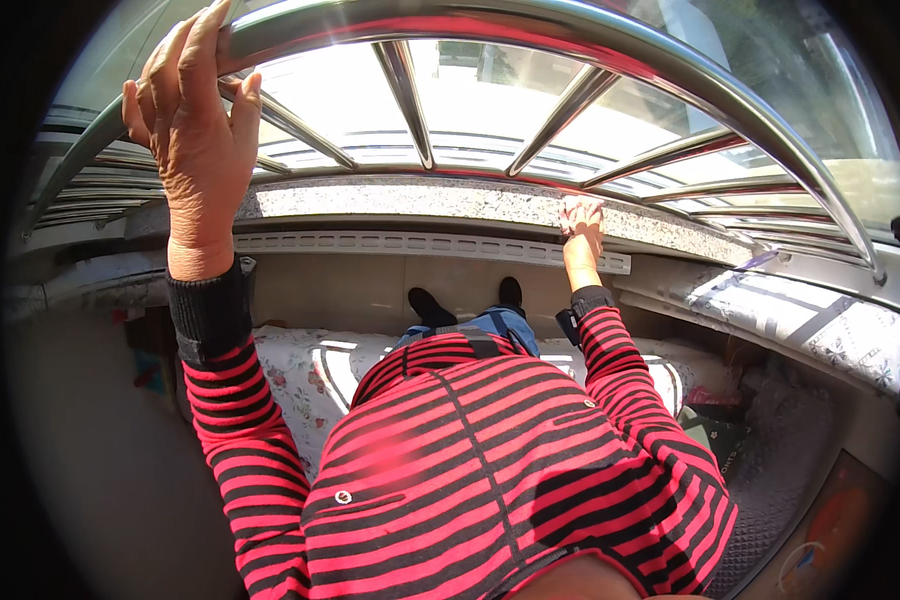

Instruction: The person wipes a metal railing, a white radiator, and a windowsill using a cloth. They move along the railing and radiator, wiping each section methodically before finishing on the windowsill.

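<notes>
The left hand (192,112), thumb apart, lies over the curved, shiny metal railing (610,36); below the railing, the right hand (582,226), fingers bent, contents unclear, touches the speckled pale stone sill (400,203).

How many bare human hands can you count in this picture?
2: the left hand at the curved, shiny metal rail, the right hand at the speckled pale stone sill.

Left hand (195,130) touches the metal railing (450,19) — right hand (583,222) rests on the speckled ledge (420,203).
</notes>
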Demonstrator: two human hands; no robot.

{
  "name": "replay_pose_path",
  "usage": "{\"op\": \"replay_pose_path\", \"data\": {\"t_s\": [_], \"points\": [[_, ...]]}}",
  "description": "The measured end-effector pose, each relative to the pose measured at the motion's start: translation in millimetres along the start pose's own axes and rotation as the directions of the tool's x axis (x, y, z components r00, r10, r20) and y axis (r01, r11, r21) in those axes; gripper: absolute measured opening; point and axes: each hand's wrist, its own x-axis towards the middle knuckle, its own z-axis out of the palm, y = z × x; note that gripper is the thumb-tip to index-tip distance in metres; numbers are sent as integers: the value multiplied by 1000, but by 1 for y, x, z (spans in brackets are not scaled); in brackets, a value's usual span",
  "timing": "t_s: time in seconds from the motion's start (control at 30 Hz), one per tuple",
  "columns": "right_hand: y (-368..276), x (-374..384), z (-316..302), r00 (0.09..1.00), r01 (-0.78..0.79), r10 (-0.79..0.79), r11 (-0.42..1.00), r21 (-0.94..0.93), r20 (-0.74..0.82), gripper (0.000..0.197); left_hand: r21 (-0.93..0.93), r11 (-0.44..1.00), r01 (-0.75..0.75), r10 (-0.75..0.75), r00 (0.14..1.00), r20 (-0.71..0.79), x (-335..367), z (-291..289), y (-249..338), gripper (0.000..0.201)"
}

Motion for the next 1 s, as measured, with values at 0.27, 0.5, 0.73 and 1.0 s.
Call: {"op": "replay_pose_path", "data": {"t_s": [0.27,0.5,0.73,1.0], "points": [[-110,-121,139,732,681,-583,643,-350,353,41,58,997,46,-35,983,-179,-5,17,9,62],[-94,-106,114,735,671,-523,651,-354,432,19,-98,995,15,-42,962,-268,-2,16,9,55],[-71,-95,104,942,336,-277,808,-484,191,62,-108,993,37,-59,976,-208,-2,16,6,57],[-193,-171,195,535,782,-571,613,-110,623,23,-72,997,35,-48,981,-189,-1,8,8,53]]}}
